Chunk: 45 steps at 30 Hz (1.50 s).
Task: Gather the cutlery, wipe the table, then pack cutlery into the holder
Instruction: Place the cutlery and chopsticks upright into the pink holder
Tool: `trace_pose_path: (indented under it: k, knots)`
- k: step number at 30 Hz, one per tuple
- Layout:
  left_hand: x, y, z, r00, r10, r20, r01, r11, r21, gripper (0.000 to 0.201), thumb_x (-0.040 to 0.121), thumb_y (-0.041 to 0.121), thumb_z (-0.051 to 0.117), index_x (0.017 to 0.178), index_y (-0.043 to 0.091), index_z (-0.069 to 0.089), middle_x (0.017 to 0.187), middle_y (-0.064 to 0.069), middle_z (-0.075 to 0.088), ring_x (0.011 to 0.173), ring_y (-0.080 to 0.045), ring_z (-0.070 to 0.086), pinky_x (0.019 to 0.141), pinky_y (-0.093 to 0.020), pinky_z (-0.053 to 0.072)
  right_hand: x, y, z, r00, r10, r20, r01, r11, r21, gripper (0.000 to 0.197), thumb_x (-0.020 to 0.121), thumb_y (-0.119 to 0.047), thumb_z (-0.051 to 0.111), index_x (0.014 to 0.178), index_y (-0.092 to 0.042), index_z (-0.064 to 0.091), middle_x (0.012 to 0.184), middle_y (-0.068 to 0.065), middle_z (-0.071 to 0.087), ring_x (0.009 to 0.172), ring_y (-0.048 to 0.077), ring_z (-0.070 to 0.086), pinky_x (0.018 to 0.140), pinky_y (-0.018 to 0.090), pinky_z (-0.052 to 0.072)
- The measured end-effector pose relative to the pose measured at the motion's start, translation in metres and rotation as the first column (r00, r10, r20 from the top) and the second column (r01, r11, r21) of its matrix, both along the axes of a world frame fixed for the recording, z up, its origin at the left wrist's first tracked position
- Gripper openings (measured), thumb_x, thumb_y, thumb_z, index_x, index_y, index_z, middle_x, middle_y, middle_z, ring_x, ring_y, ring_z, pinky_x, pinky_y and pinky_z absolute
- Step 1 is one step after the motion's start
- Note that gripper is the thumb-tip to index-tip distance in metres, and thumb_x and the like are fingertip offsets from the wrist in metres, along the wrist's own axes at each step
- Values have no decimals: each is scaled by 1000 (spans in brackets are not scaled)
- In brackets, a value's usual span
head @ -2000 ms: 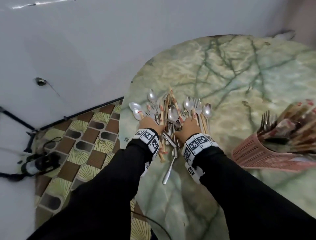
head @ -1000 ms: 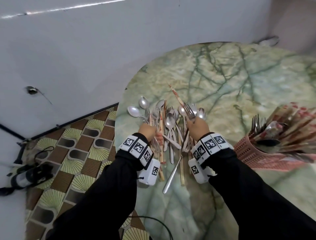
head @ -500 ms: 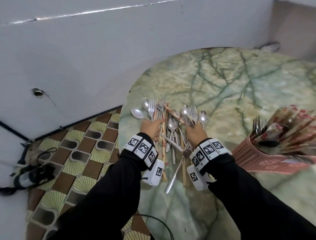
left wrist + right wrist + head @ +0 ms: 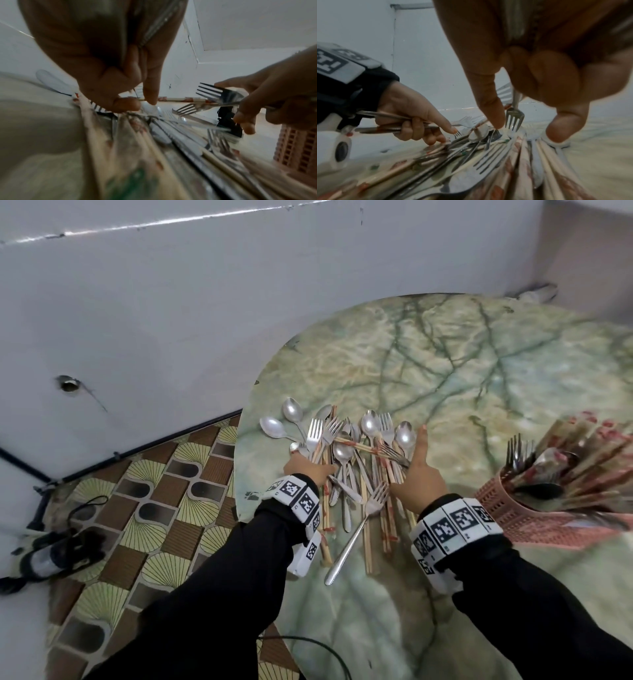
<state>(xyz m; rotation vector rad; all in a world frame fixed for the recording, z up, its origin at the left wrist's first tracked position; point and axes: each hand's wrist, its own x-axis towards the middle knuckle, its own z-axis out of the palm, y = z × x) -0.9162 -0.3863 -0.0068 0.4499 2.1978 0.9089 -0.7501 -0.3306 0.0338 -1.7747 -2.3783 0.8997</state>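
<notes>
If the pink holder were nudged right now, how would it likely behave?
The pink holder already leans with forks and chopsticks fanning out of it, so it probably tips easily. Its perforated plastic wall looks light, and on the smooth table it may slide.

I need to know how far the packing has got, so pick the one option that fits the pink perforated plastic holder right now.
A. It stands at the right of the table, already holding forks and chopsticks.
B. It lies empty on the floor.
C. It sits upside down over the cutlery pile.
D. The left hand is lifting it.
A: the pink perforated plastic holder rests on the green marbled table at the right, with fork tines and patterned chopsticks sticking out of it.
</notes>
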Motion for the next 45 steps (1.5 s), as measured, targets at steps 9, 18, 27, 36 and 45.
trace_pose_path:
  k: [9, 18, 27, 36, 45]
  knots:
    - [4, 3, 0, 998, 54, -21, -53, 998, 39, 65, 82, 33, 67, 129, -3, 42, 125, -17, 54, 112, -32, 54, 86, -32, 45, 0, 4, -11, 992, 74, 107, -78, 997, 30, 27, 93, -6, 38, 117, -14, 46, 99, 15, 63, 76, 27, 54, 66, 31, 44]
    - [2, 21, -1, 925, 139, 353, -228, 947, 224, 69, 82, 32, 69, 130, -8, 41, 74, -5, 66, 34, -8, 41, 34, -15, 31, 2, -8, -9, 978, 176, -114, -173, 984, 41, 26, 96, -5, 41, 119, -10, 51, 96, 12, 63, 61, 14, 51, 51, 19, 39]
    - [2, 21, -6, 898, 203, 391, -302, 930, 210, 56, 74, 10, 73, 120, -9, 48, 103, -21, 68, 33, -10, 41, 31, -14, 31, 4, -11, -5, 955, 242, -174, -252, 967, -39, 35, 92, -6, 50, 124, -18, 53, 97, 6, 64, 70, 12, 53, 63, 17, 40]
    - [-14, 15, 16, 962, 152, 229, -232, 893, 385, 23, 76, 8, 70, 96, 1, 61, 80, -9, 63, 52, -15, 48, 53, -24, 44, 4, 17, -12, 929, -138, -344, 61, 973, -224, 25, 95, -13, 48, 71, -12, 56, 60, 2, 48, 49, 12, 41, 46, 21, 32]
    - [28, 5, 14, 919, -355, 170, 275, 888, 368, 24, 81, 2, 65, 67, 14, 50, 56, -1, 47, 34, -1, 44, 34, -13, 33, -43, 18, -13, 744, -282, -605, -91, 855, -510, 19, 93, -17, 54, 76, -13, 61, 75, 6, 63, 65, 16, 61, 68, 28, 51]
